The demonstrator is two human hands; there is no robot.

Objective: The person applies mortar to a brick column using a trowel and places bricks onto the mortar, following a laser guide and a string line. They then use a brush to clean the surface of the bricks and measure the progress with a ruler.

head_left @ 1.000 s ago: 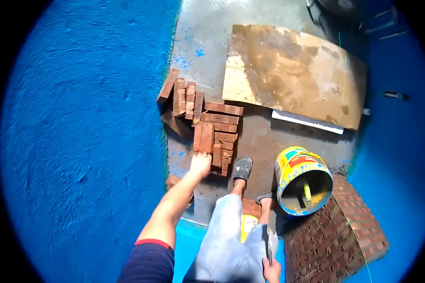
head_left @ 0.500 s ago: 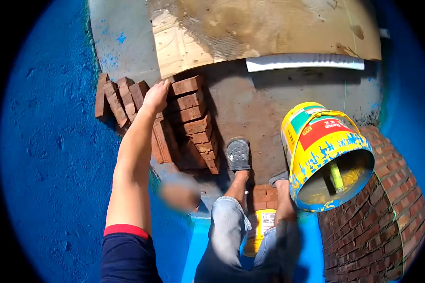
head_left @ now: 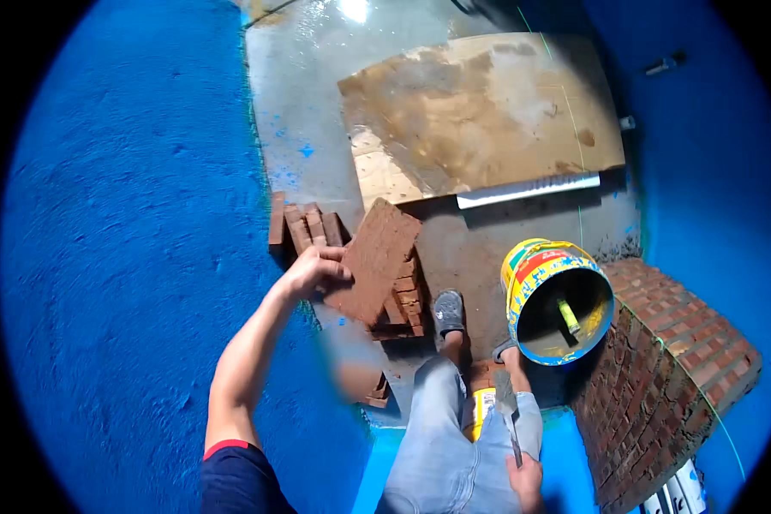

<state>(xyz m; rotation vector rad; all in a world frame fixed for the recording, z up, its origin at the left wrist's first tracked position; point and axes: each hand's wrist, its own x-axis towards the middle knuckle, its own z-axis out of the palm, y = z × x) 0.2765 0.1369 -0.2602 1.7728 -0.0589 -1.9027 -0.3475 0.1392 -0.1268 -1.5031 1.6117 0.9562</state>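
My left hand (head_left: pixel 319 271) grips a red brick (head_left: pixel 375 261) by its left edge, its broad face turned up. Below that brick a stack of more bricks (head_left: pixel 409 300) is partly covered. Several loose bricks (head_left: pixel 310 224) lean side by side along the blue wall, just beyond the hand. Low in the view, over my right thigh, my right hand (head_left: pixel 525 480) closes round the handle of a trowel (head_left: pixel 506 403). The trowel's blade points away from me.
A yellow paint-smeared bucket (head_left: pixel 560 295) with a yellow-green handle inside stands at right. Beside it rises a brick wall (head_left: pixel 642 385) with a green string line. Stained cardboard (head_left: pixel 488 120) lies on the floor ahead. A yellow container (head_left: pixel 480 415) sits between my legs.
My left hand has lifted a brick off the stack and brought it up. My right hand has come into view with the trowel. The view has shifted, showing more floor ahead.
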